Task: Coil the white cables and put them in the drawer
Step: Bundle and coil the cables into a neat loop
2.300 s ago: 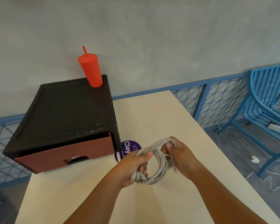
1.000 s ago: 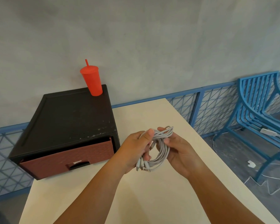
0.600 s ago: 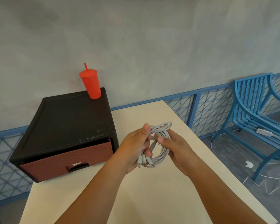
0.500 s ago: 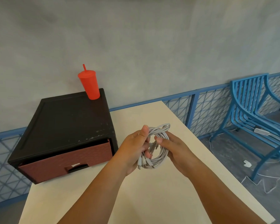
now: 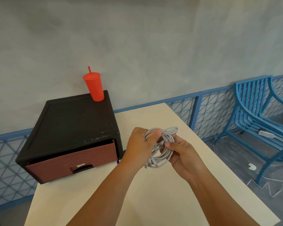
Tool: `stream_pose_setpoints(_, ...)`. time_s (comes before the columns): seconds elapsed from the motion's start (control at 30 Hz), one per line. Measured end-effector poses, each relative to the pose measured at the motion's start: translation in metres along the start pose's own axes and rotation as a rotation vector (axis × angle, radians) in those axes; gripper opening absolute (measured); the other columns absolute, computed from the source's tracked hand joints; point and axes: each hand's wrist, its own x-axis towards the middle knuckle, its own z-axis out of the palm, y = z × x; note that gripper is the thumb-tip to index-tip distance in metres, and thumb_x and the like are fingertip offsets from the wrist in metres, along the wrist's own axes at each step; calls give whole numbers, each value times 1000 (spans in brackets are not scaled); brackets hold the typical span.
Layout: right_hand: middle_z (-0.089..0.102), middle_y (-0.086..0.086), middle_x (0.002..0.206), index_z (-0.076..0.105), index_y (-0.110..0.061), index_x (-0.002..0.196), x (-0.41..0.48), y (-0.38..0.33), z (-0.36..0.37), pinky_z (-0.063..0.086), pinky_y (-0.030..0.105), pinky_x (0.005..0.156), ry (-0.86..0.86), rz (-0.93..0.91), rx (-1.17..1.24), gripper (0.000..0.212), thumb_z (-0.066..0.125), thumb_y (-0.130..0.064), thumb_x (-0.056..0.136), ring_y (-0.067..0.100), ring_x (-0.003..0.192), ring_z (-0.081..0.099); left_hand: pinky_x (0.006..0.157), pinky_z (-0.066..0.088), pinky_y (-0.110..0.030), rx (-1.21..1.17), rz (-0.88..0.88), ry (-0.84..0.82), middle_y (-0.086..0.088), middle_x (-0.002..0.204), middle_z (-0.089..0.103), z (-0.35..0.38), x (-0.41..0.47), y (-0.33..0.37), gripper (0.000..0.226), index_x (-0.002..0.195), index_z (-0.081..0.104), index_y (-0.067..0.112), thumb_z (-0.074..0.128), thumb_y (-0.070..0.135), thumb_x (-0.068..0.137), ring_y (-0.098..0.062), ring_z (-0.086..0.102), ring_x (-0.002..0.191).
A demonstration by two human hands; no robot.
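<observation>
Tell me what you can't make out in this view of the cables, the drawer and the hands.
- Inside of the drawer: hidden in the head view; its front is barely out of the black cabinet.
- Number of cables: the left hand and right hand cover much of the coil.
- Plug types: too small.

The cables [image 5: 163, 144], at centre frame, are pale grey-white. The table [image 5: 153, 193] is plain cream. At left, the box [image 5: 72, 124] is black with pale scuff specks near its front edge, and its drawer [image 5: 72, 159] is reddish brown with a fine woven texture. The cup [image 5: 94, 86] and its straw, at upper left, are bright red. The wall [image 5: 137, 46] is mottled grey. The fence [image 5: 194, 110] is blue with a criss-cross mesh, and the chair [image 5: 260, 115] at right is blue with slats.
</observation>
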Motion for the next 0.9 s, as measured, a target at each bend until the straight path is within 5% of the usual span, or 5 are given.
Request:
stream_pose_setpoints(0.3, 71, 14, 98, 70, -10, 101, -4, 9, 4, 58, 36, 78, -105, 49, 231, 56, 84, -16, 47, 24, 86, 69, 71, 52, -26, -167, -170, -188, -1, 82, 69, -7, -8, -4, 23, 88, 67, 17, 56, 38, 88, -12, 62, 74)
stream_pose_setpoints(0.43, 72, 16, 94, 73, -9, 92, -8, 11, 7, 57, 38, 78, -79, 88, 214, 26, 59, -8, 70, 26, 84, 70, 64, 53, -23, -269, -272, -247, -5, 80, 70, -11, -12, -10, 20, 98, 68, 10, 59, 26, 89, -12, 62, 68)
stream_pose_setpoints(0.53, 70, 17, 93, 73, -9, 90, -7, 13, 9, 56, 39, 78, -66, 101, 192, 29, 50, -8, 73, 26, 82, 69, 65, 54, -27, -282, -310, -246, -2, 74, 71, -9, -13, -14, 16, 95, 70, 13, 60, 21, 88, -11, 62, 65)
stream_pose_setpoints(0.77, 70, 20, 100, 65, -4, 104, -5, 10, 12, 57, 38, 80, -86, 17, 59, 32, 49, -2, 76, 29, 89, 68, 85, 52, -41, -499, -535, -290, -18, 103, 69, -9, -15, -23, 24, 104, 69, 10, 60, 23, 86, -33, 64, 92)
stream_pose_setpoints(0.9, 71, 16, 90, 67, -7, 99, -3, 11, 12, 57, 37, 77, -46, -4, -16, 32, 42, 7, 85, 27, 81, 69, 86, 51, -41, -548, -591, -342, -17, 106, 67, -11, -18, -26, 29, 110, 65, 8, 57, 23, 87, -28, 63, 91)
